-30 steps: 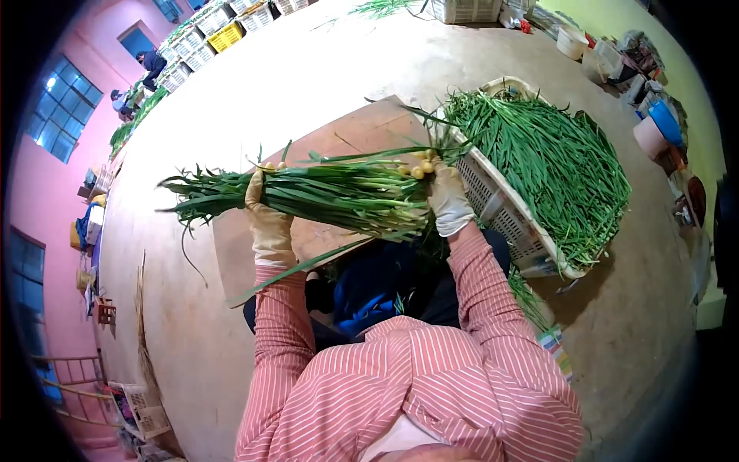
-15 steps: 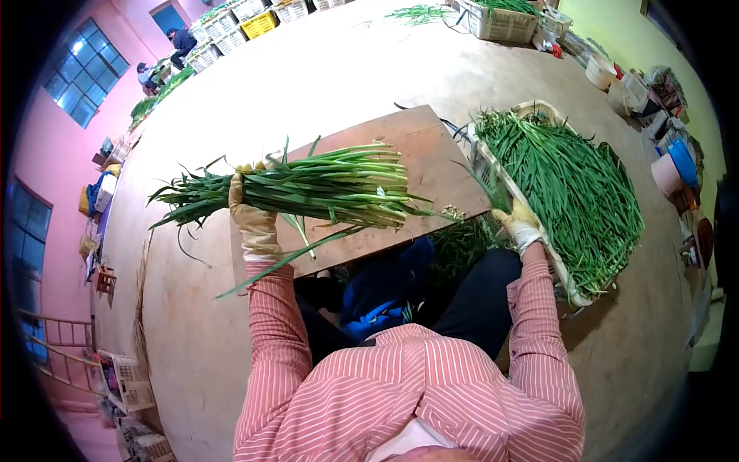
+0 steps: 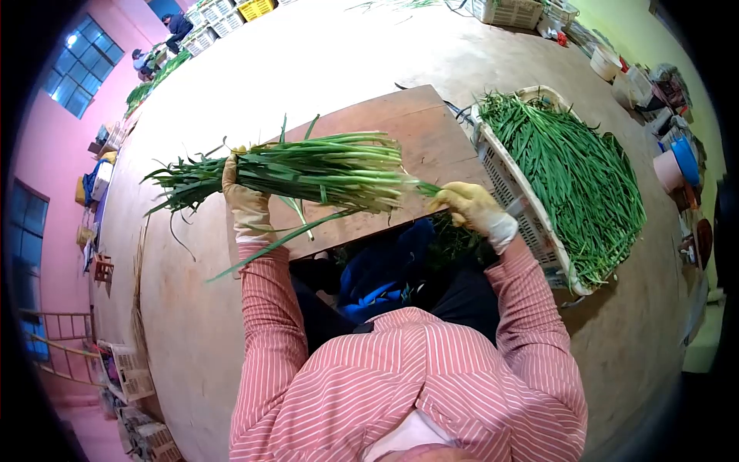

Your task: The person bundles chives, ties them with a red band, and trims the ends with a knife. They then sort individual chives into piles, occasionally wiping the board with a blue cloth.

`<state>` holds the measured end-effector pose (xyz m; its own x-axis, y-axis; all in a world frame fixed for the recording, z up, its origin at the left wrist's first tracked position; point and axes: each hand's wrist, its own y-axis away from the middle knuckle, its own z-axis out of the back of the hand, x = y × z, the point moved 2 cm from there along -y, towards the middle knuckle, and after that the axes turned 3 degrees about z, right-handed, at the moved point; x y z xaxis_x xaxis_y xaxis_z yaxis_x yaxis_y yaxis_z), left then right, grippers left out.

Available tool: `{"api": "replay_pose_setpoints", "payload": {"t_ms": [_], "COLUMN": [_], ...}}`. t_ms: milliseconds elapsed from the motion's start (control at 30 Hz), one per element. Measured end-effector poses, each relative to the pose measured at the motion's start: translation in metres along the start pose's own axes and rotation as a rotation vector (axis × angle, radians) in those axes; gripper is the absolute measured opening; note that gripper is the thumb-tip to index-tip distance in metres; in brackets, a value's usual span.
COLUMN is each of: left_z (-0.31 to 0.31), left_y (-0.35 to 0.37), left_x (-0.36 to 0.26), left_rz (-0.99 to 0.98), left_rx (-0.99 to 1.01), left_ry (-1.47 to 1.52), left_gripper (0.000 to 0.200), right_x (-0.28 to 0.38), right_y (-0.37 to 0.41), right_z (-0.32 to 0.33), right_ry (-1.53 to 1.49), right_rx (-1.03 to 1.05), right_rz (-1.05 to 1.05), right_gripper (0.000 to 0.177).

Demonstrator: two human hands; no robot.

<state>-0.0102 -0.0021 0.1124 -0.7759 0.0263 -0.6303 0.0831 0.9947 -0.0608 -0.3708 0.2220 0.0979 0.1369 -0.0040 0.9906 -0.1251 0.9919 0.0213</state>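
Left hand (image 3: 245,199) clamps the stalk bundle (image 3: 331,171) level above the table (image 3: 419,127), seemingly to even its ends, while right hand (image 3: 471,208) pinches one loose stalk (image 3: 428,188).

left hand (image 3: 245,202) gripping bundle of green onions (image 3: 308,171) above wooden board (image 3: 416,138) | right hand (image 3: 473,208) pinching stalk end beside bundle's cut ends | basket (image 3: 531,223) of greens sitting just right of right hand
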Motion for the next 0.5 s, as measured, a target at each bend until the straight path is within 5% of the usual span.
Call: {"api": "replay_pose_setpoints", "payload": {"t_ms": [67,133,167,233,300,333,400,433,500], "left_z": [0.007,0.018,0.017,0.0,0.005,0.001,-0.003,0.001,-0.011], "left_y": [0.001,-0.008,-0.008,-0.001,-0.002,-0.009,-0.019,-0.024,-0.038], "left_x": [-0.01,-0.016,-0.018,-0.019,-0.016,-0.01,0.006,0.015,0.038], "left_rz": [0.018,0.021,0.014,-0.054,-0.038,-0.02,0.154,0.121,0.105], "left_rx": [-0.014,-0.083,-0.068,-0.189,-0.097,0.011,0.124,0.158,0.202], "left_ry": [0.013,0.022,0.007,-0.105,-0.116,-0.129,0.127,0.097,0.068], "left_gripper": [0.028,0.031,0.031,0.03,0.029,0.029,0.028,0.029,0.029], "right_x": [-0.018,-0.044,-0.054,-0.066,-0.03,0.003,0.029,0.037,0.037], "right_y": [0.012,0.029,0.028,0.031,0.018,0.012,-0.004,-0.012,-0.026], "right_z": [0.025,0.058,0.062,0.06,0.018,-0.006,-0.052,-0.069,-0.09], "right_ry": [0.015,-0.021,-0.01,1.428,1.197,1.124,0.994,0.955,0.96], "right_rx": [-0.226,-0.293,-0.278,-0.336,-0.632,-0.54,-0.458,-0.49,-0.492], "right_rz": [-0.13,-0.441,-0.439,-0.2,0.338,0.449,0.428,0.572,0.525], "right_gripper": [0.024,0.029,0.029,0.035,0.045,0.046,0.047,0.054,0.063]}}
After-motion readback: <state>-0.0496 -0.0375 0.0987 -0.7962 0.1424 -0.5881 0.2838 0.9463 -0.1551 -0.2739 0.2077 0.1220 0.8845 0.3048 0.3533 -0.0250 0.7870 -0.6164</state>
